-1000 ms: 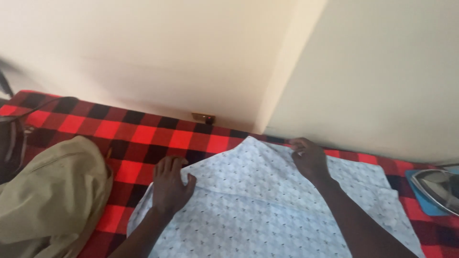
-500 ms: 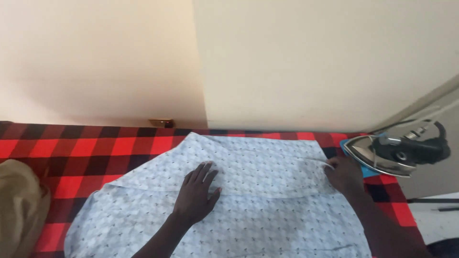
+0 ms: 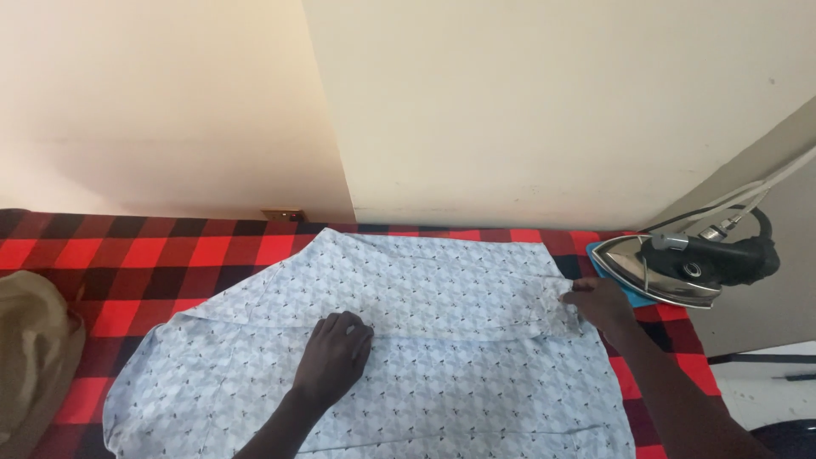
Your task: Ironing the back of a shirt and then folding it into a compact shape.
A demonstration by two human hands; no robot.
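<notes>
A pale blue patterned shirt (image 3: 425, 289) lies spread flat on a red and black checked cloth (image 3: 127, 255). My left hand (image 3: 334, 357) rests palm down on the middle of the shirt, fingers together, pressing it flat. My right hand (image 3: 599, 304) pinches the shirt's right edge between thumb and fingers. A clothes iron (image 3: 680, 268) with a black handle lies tilted just right of my right hand, its metal soleplate facing left, on a blue pad.
A khaki garment (image 3: 34, 357) lies bunched at the left edge. Cream walls meet in a corner behind the cloth. The iron's grey cord (image 3: 756, 191) runs up to the right. A small brass fitting (image 3: 282, 215) sits at the wall's base.
The view has swung right, bringing the iron fully into sight. My left hand slid to the shirt's middle. My right hand moved out to the shirt's right edge and gripped it.
</notes>
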